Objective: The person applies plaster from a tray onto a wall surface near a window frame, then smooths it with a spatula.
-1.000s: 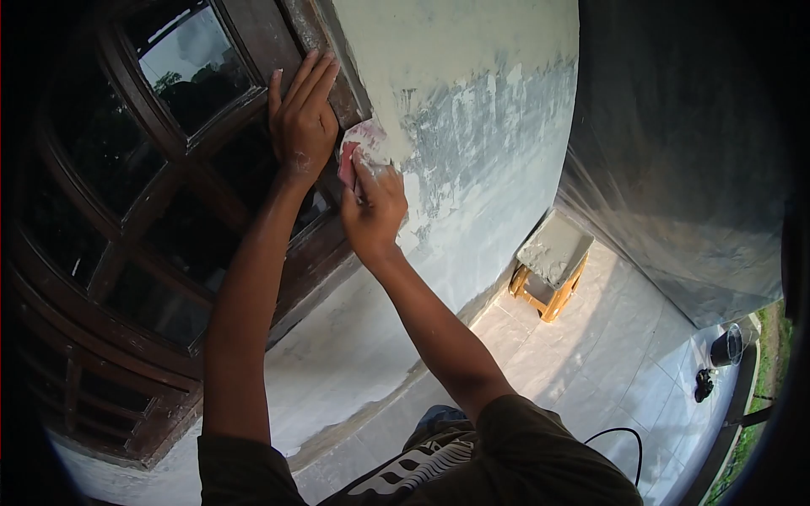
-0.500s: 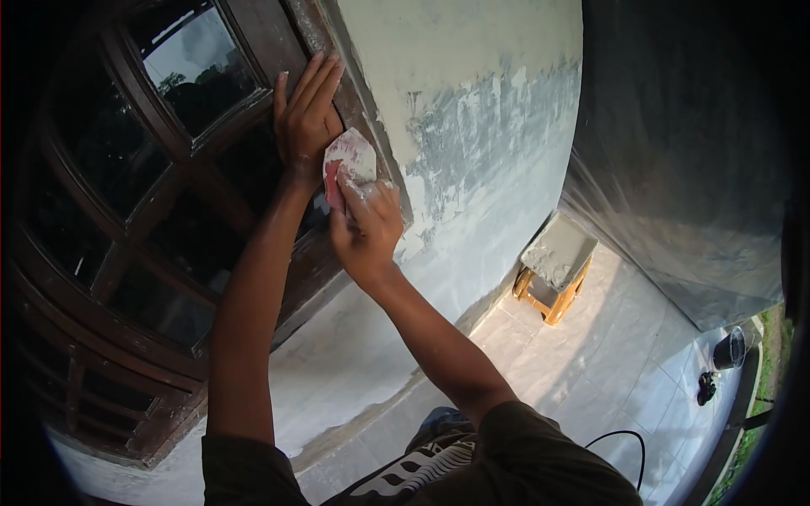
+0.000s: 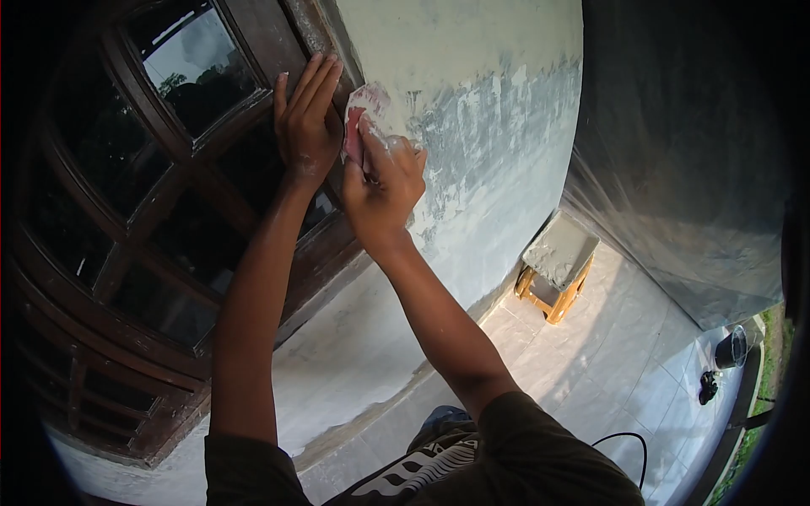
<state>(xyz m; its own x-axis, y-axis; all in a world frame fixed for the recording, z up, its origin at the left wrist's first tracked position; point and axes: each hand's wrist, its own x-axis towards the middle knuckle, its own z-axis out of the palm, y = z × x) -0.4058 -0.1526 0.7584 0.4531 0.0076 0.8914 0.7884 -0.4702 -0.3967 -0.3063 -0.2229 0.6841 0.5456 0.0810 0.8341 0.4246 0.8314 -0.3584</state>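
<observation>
My left hand (image 3: pixel 309 118) lies with its fingers stretched out against the dark wooden window frame (image 3: pixel 316 29), holding nothing. Just to its right, my right hand (image 3: pixel 386 185) grips a flat putty scraper (image 3: pixel 356 133), reddish with white smears. The scraper's broad end lies at the seam where the frame meets the wall (image 3: pixel 489 126). White residue marks the fingers of my right hand. Patchy grey and white coating covers the wall beside it, with a cream area above. My right fingers partly hide the scraper's lower part.
A tray of pale paste (image 3: pixel 561 249) rests on a yellow-brown stool (image 3: pixel 553 304) on the tiled floor (image 3: pixel 607 363). A plastic sheet (image 3: pixel 675 211) hangs at the right. Near the floor's edge are a dark bucket (image 3: pixel 730 347) and a black object (image 3: pixel 707 388). Window panes (image 3: pixel 190 67) are at left.
My right hand and the scraper have moved up and to the right, from the frame's edge onto the wall side of the seam. My left hand has stayed in place.
</observation>
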